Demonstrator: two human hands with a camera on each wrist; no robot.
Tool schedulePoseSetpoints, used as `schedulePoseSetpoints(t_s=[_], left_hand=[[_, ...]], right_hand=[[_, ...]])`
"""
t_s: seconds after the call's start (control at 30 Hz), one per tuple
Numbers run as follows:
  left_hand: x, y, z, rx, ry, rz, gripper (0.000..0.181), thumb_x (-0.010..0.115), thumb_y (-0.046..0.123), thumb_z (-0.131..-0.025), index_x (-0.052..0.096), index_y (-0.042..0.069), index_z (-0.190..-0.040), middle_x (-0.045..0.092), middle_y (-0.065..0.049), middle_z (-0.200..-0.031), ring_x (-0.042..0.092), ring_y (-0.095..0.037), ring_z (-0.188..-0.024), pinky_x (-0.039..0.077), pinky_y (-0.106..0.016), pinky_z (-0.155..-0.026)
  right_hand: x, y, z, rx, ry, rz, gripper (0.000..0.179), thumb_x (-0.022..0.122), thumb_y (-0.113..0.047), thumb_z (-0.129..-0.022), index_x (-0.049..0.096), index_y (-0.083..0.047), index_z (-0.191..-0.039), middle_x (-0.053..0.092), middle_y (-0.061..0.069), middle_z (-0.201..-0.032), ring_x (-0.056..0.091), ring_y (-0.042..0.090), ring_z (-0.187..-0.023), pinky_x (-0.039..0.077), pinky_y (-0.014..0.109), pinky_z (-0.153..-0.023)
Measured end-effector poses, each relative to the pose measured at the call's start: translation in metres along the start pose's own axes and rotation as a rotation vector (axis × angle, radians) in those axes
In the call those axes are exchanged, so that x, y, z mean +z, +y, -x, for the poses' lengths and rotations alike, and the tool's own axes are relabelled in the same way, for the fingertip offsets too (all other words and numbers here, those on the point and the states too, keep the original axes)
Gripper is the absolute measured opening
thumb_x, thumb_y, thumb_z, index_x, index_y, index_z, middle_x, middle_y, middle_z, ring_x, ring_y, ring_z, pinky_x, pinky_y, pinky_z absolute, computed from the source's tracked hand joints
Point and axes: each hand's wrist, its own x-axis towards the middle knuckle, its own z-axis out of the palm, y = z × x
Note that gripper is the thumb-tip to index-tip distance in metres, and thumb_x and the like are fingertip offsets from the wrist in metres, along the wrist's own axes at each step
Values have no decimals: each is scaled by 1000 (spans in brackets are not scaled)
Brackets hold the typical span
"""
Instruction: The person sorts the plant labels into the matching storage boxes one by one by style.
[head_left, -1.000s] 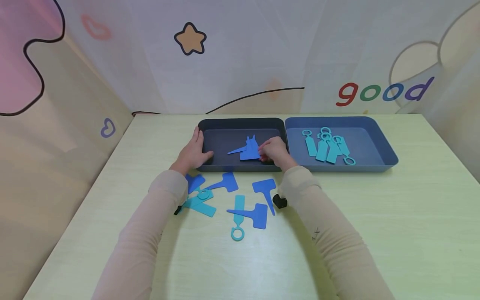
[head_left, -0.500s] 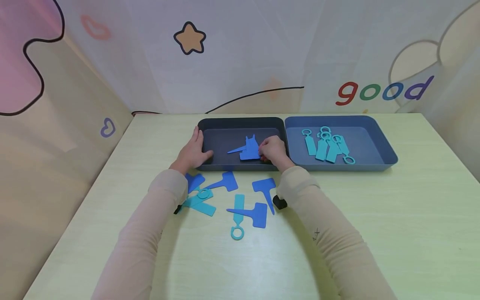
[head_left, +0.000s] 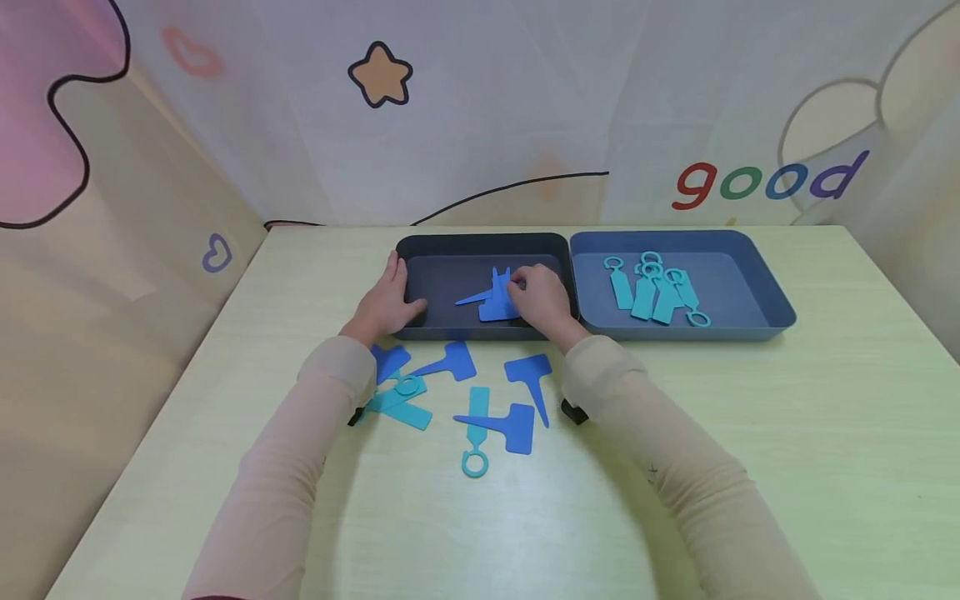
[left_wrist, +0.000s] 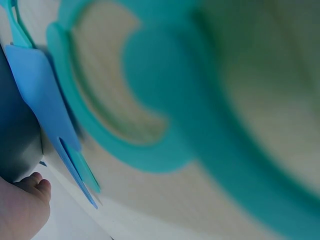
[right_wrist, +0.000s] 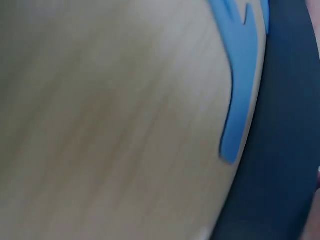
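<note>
In the head view my left hand (head_left: 385, 304) lies on the left end of the black tray (head_left: 442, 279), fingers along the side wall and thumb over the front left corner. Inside that tray, several blue T-shaped plant labels (head_left: 497, 308) lie overlapped. My right hand (head_left: 545, 298) is over the right edge of this pile, thumb and forefinger bent together at a label; the fingertips are partly hidden. The left wrist view catches part of the left hand (left_wrist: 22, 207) by the tray's corner. In the right wrist view, a blue label (right_wrist: 240, 75) lies beside the tray wall (right_wrist: 285, 125).
A grey-blue tray (head_left: 738, 283) adjoins the black one on the right, with several teal ring-ended tags (head_left: 643, 302) in it. In front of the trays, blue labels (head_left: 519, 429) and teal tags (head_left: 477, 406) lie scattered on the pale wooden table (head_left: 750, 467). A printed curtain (head_left: 480, 125) stands behind.
My right hand has shifted slightly up and left along the pile's right edge. The left hand, both trays and the loose pieces look unmoved.
</note>
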Motion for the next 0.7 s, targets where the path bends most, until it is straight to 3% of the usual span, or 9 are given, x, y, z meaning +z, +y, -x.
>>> schedulePoseSetpoints(t_s=[0.17, 0.4, 0.7], left_hand=[[0, -1, -1, 7, 4, -4, 86, 50, 36, -99, -1, -4, -155, -15, -16, -165, 7, -33, -154, 20, -45, -123], [0, 1, 1, 2, 0, -5, 85, 50, 36, -99, -1, -4, -155, -14, -16, -165, 7, -33, -154, 19, -44, -124], [-1, 0, 1, 10, -1, -7, 85, 49, 35, -99, -1, -5, -155, -14, -17, -165, 6, -33, -154, 19, -45, -123]], right_hand=[[-7, -4, 9, -120, -134, 104, 50, 50, -29, -102, 50, -1, -142, 40, 22, -153, 36, 37, -144, 34, 52, -116], [-9, -7, 28, -219, -317, 212, 74, 50, -41, -101, 17, -5, -157, 9, 22, -165, 6, 40, -153, 18, 63, -119], [-14, -7, 78, -446, -400, 431, 83, 54, -50, -97, 18, -7, -158, 3, 20, -165, 1, 40, -153, 18, 64, -119]])
